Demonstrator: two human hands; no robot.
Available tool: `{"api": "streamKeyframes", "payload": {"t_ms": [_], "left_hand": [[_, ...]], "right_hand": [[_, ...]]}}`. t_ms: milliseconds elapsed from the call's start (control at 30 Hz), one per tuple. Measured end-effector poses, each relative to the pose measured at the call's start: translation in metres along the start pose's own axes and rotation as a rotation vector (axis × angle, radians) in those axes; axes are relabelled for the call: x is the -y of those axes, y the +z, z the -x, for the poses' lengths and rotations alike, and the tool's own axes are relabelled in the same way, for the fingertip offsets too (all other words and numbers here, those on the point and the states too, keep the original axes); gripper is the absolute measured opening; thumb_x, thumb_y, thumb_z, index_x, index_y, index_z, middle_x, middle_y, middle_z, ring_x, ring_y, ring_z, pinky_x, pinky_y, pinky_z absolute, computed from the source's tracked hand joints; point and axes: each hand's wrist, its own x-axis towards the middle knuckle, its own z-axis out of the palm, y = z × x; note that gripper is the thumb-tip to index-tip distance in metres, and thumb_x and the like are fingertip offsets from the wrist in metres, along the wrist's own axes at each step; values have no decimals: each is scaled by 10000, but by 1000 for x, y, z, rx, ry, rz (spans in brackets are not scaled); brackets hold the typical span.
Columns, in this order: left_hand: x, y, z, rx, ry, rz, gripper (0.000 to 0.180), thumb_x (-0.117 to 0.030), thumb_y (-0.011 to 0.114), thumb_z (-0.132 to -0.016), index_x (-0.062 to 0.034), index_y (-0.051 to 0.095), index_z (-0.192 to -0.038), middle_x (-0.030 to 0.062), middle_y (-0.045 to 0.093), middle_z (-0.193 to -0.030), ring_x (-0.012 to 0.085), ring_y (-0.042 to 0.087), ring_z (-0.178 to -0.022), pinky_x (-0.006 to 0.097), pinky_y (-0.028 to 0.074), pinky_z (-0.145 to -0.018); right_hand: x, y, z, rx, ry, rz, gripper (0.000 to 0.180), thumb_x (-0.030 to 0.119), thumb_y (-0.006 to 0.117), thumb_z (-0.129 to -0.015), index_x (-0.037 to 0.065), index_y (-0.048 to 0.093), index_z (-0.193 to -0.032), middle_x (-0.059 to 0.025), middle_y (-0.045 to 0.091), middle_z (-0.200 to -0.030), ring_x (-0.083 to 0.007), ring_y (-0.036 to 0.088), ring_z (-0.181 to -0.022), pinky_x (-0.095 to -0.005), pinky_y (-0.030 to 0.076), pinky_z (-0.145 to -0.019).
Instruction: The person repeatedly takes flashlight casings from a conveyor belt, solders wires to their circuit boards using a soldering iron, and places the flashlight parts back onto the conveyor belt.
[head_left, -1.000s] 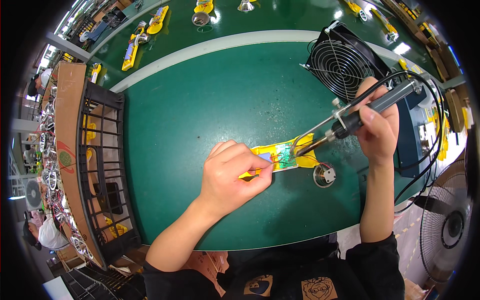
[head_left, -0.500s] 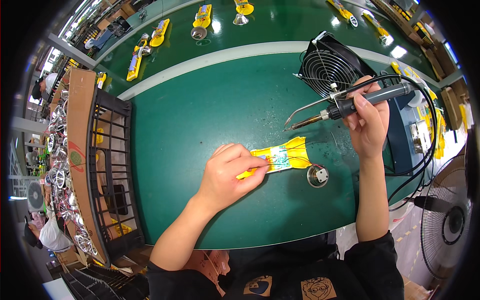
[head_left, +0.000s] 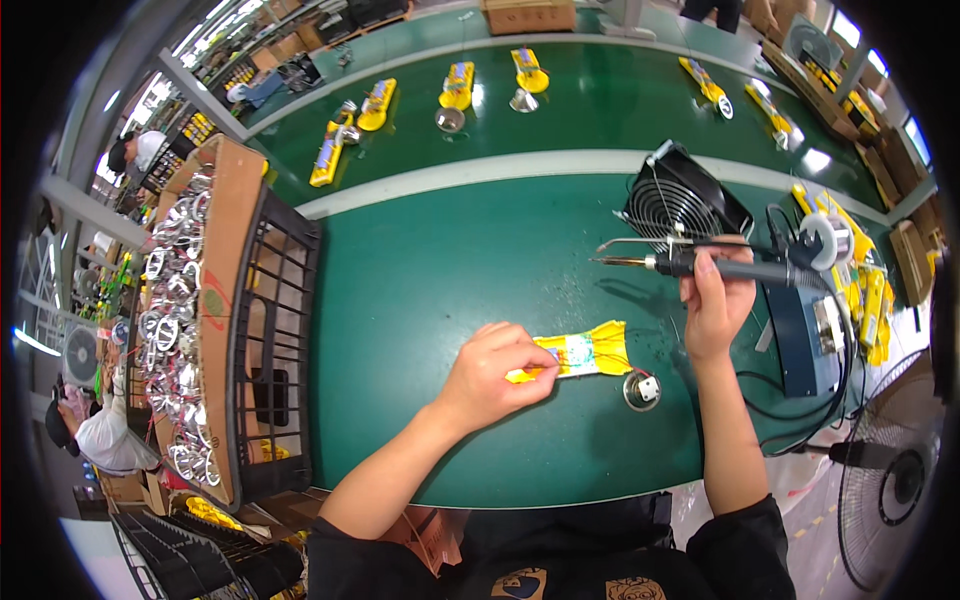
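Note:
A small yellow part with a circuit board lies on the green table. My left hand pinches its left end and holds it flat. My right hand grips a black soldering iron, lifted above the table, its tip pointing left and well clear of the yellow part. A small round silver piece rests on the table just right of the yellow part, joined to it by thin wires.
A black fan stands behind the iron. A blue soldering station with cables and a solder spool sits at the right. A black wire crate and a cardboard box of metal rings stand left. More yellow parts lie on the far table.
My right hand has lifted the soldering iron up and away from the yellow part, turning its tip to point left. My left hand stays on the part.

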Motion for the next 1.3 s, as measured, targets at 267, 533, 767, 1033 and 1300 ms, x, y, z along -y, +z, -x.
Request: {"api": "streamKeyframes", "payload": {"t_ms": [267, 533, 767, 1033, 1300], "left_hand": [[-9, -14, -1, 53, -64, 20, 184, -103, 687, -561, -71, 608, -724, 41, 545, -684, 182, 519, -648, 283, 419, -573], [-1, -37, -12, 345, -131, -219, 363, -253, 681, -564, -81, 577, -866, 38, 565, -792, 212, 524, -747, 309, 430, -676], [52, -91, -89, -66, -137, -403, 386, -277, 703, -540, -62, 585, -838, 92, 573, -773, 252, 557, -740, 325, 454, -657], [203, -126, -161, -344, -606, -846, 412, -393, 646, -633, -23, 550, -788, 139, 575, -780, 296, 549, -737, 381, 430, -612], [214, -131, -179, -280, -902, -647, 524, -459, 626, -646, 7, 530, -865, 134, 583, -771, 265, 568, -715, 353, 440, -630]], "right_hand": [[-21, -1, 11, -9, -42, 51, 131, 21, 508, -776, -27, 438, -875, -55, 479, -699, -61, 430, -516, -172, 351, -460], [-36, -1, 5, -101, -66, 96, 116, 92, 498, -803, 9, 437, -858, -25, 451, -661, -56, 402, -474, -163, 301, -419], [-45, -14, 12, -75, -19, 134, 130, 55, 524, -768, -37, 444, -813, -73, 468, -765, -75, 442, -568, -192, 356, -512], [-49, -8, 24, 33, -20, 209, 158, 42, 566, -707, -59, 506, -813, -127, 512, -792, -146, 493, -683, -239, 395, -606], [-47, -12, 19, 24, -17, 286, 149, 12, 545, -682, -59, 511, -808, -128, 522, -786, -160, 501, -657, -251, 400, -593]]}}
